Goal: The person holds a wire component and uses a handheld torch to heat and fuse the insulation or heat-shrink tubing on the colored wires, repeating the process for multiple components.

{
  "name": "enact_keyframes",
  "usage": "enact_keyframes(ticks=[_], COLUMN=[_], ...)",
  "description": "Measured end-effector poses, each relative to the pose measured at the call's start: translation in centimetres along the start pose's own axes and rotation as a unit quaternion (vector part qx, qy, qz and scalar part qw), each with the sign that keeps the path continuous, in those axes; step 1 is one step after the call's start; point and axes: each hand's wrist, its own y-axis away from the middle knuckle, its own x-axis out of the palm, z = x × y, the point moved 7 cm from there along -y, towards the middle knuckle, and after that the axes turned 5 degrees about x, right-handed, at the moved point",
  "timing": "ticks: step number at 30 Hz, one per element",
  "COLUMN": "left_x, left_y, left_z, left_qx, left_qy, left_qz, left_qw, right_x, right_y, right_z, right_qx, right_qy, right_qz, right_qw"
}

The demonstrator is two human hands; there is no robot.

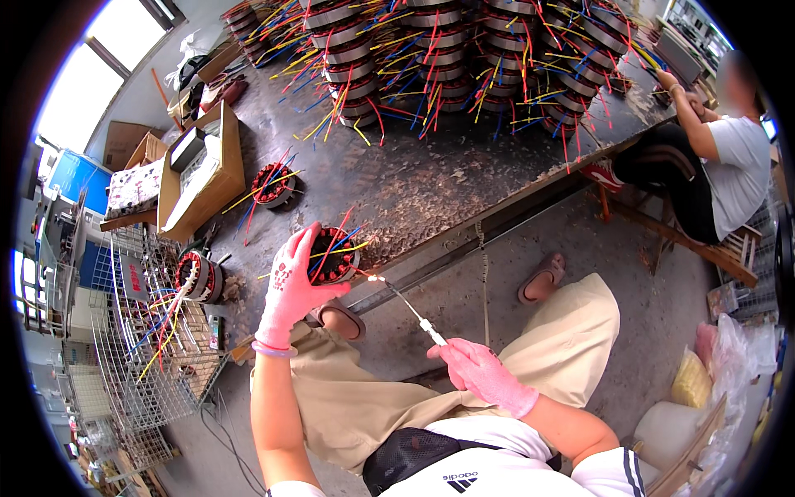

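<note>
My left hand (291,277), in a pink glove, clasps the left side of a motor stator (334,255) at the table's near edge. Its fingers point away along the far left side, and the thumb lies across the near side. The stator has a red inner ring and loose red, yellow and blue wires. My right hand (484,374), also in a pink glove, is closed around the white handle of a thin metal rod tool (425,325). That tool slants up toward the stator; a pale strand shows between its tip and the stator's rim.
Several tall stacks of wired stators (443,62) stand at the table's far side. A single stator (276,184), a wooden box (203,170) and another stator with white lacing (199,277) are to the left, near a wire rack (137,331). A co-worker (704,157) sits at the right.
</note>
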Motion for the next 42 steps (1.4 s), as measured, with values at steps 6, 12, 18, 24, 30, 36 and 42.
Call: enact_keyframes(ticks=[6, 12, 18, 24, 30, 36, 42], left_x=[0.2, 0.2, 0.2, 0.3, 0.3, 0.3, 0.3], left_y=[0.2, 0.1, 0.1, 0.1, 0.1, 0.1, 0.1], left_z=[0.3, 0.1, 0.1, 0.2, 0.2, 0.2, 0.2], left_qx=[0.000, -0.011, -0.014, -0.010, -0.009, -0.005, -0.008], left_qy=[-0.003, -0.001, 0.005, 0.002, 0.005, 0.003, 0.003], left_qz=[-0.001, 0.003, 0.004, 0.003, 0.002, 0.001, 0.002], left_qw=[1.000, 1.000, 1.000, 1.000, 1.000, 1.000, 1.000], right_x=[0.0, -0.2, -0.2, -0.3, -0.1, -0.1, -0.2], right_y=[0.0, -0.2, -0.2, -0.5, -0.3, -0.2, -0.2], right_z=[-0.3, -0.6, -0.7, -1.2, -0.7, -0.5, -0.7], right_qx=[0.010, -0.001, 0.003, 0.001, -0.006, 0.002, 0.004], right_qy=[-0.028, -0.013, -0.005, -0.022, -0.013, -0.020, -0.024], right_qz=[0.012, 0.015, 0.017, 0.015, 0.018, 0.019, 0.015], right_qw=[0.999, 1.000, 1.000, 1.000, 1.000, 1.000, 1.000])
